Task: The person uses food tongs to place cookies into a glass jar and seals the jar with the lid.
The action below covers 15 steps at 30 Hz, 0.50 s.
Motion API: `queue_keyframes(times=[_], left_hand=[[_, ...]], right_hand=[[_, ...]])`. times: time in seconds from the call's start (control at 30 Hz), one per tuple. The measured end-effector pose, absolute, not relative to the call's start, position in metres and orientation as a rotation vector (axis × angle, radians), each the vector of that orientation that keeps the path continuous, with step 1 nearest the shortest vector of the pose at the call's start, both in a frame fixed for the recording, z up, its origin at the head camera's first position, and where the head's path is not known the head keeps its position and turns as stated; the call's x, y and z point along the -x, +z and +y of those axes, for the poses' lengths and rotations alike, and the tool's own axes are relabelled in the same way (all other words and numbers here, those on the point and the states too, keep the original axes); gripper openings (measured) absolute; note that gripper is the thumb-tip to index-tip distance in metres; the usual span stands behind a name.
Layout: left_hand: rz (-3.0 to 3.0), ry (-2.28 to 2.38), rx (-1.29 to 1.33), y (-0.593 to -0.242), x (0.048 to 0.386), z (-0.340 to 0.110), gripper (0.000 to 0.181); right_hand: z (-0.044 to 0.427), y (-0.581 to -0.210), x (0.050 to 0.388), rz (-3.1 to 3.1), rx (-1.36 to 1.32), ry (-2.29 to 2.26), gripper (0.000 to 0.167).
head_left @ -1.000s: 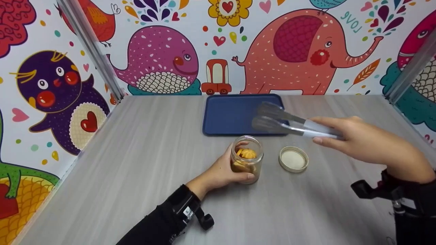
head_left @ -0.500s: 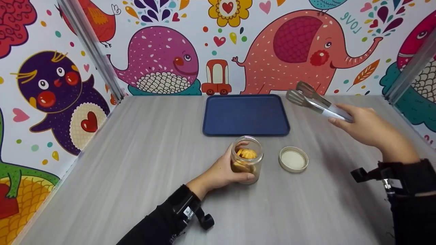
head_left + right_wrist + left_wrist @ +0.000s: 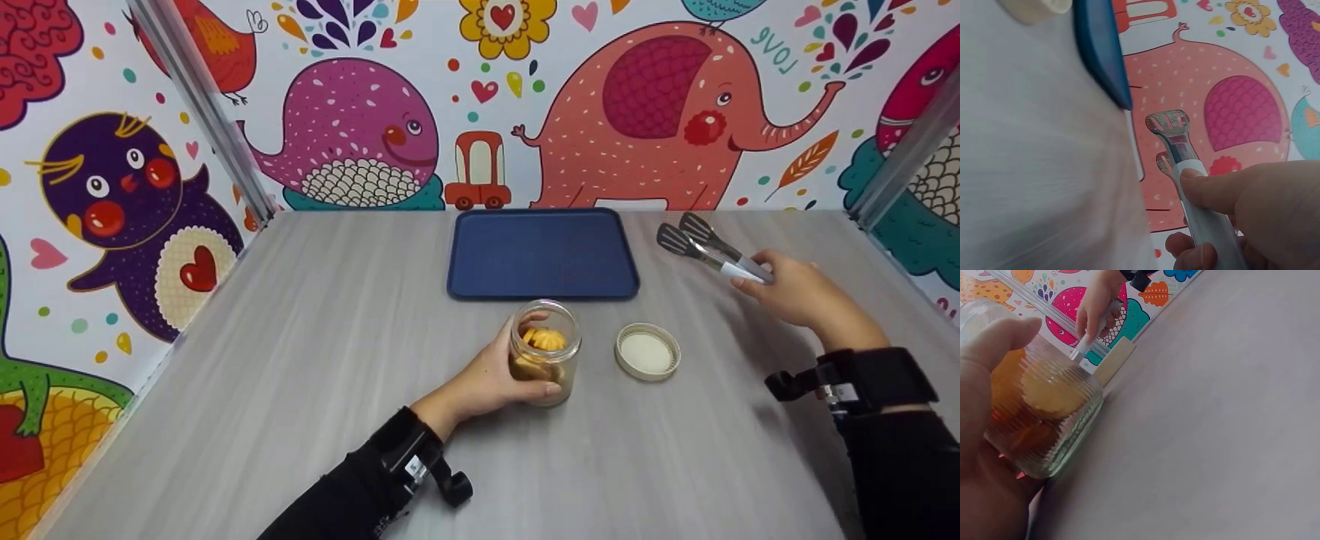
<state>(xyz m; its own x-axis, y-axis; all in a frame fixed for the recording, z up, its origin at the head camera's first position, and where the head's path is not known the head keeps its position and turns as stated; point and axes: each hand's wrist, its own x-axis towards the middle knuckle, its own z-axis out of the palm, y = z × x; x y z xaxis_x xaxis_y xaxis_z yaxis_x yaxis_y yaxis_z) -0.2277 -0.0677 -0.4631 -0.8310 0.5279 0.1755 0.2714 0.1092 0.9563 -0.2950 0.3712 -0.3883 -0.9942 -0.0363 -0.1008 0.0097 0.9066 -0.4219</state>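
Observation:
My left hand [image 3: 484, 379] is wrapped round a clear glass jar [image 3: 559, 382] that stands upright on the table. Yellow-orange cookies [image 3: 546, 340] show through its open mouth, and the left wrist view shows the jar's ribbed wall [image 3: 1072, 391] close up. Off to the right, my right hand [image 3: 802, 289] grips a pair of metal tongs [image 3: 709, 245] by the pale handles. The slotted tips are spread apart with nothing between them, as the right wrist view of the tongs [image 3: 1174, 126] also shows. They point toward the back, right of the tray.
A dark blue tray [image 3: 544, 255] lies at the back middle of the table [image 3: 315, 330], behind the jar. The jar's pale round lid [image 3: 647, 352] rests upside down to the right of the jar. Cartoon-printed walls [image 3: 480, 90] close off the back and sides.
My right hand has carried the tongs from over the tray to the right, then lower toward the table. The left hand and jar have stayed put.

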Motion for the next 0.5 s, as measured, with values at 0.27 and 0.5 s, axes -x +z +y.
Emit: queue_keyframes(times=[0.27,0.5], left_hand=[[2.175,1.801,-0.791,-0.463,0.227,-0.068,0.096],[2.184,1.789,-0.778,-0.463,0.228,-0.068,0.096]], right_hand=[[0.378,-0.403,0.300,2.910,-0.029,-0.624,0.075],[0.377,-0.408,0.301,2.910,-0.047,-0.622,0.075]])
